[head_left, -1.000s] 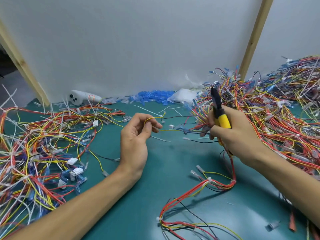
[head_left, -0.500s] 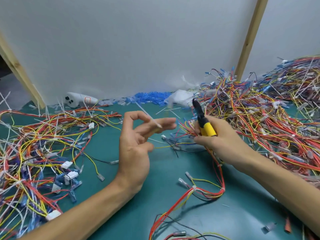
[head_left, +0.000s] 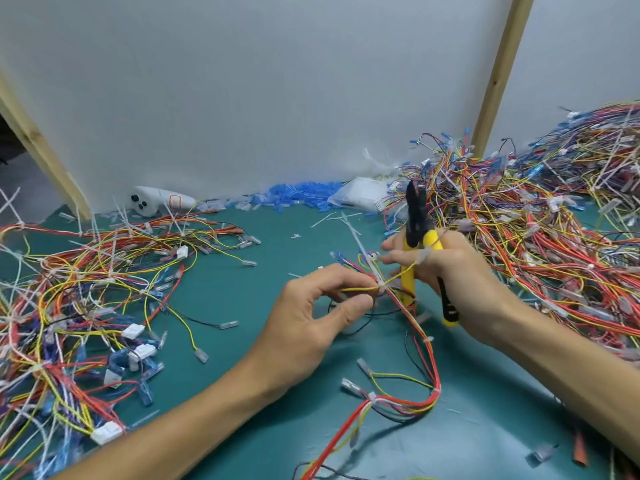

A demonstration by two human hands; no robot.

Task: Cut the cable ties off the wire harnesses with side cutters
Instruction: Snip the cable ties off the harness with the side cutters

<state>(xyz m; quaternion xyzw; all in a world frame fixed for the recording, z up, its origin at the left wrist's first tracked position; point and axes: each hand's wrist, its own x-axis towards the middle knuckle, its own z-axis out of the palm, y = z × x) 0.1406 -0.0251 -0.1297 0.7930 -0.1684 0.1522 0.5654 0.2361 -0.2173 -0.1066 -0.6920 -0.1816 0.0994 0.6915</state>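
Note:
My left hand (head_left: 311, 317) pinches a yellow wire of the wire harness (head_left: 420, 348) between thumb and fingers, right beside a white cable tie (head_left: 380, 288) whose long tail sticks up and back. My right hand (head_left: 460, 282) grips the side cutters (head_left: 417, 233), yellow handles in the palm and black jaws pointing up, and its fingertips also touch the harness near a second white tie. The red and yellow harness runs from both hands down over the green mat toward me.
A large heap of tied harnesses (head_left: 540, 230) fills the right side. Another pile of wires (head_left: 79, 299) covers the left. Blue connectors (head_left: 294, 195), a white plastic bag (head_left: 363, 195) and a white controller (head_left: 159, 202) lie along the white back wall. Cut tie scraps dot the green mat (head_left: 242, 299).
My left hand let go of a loose cut tie and came right to pinch the harness at a tie. My right hand with the cutters drew closer to it, meeting at the harness.

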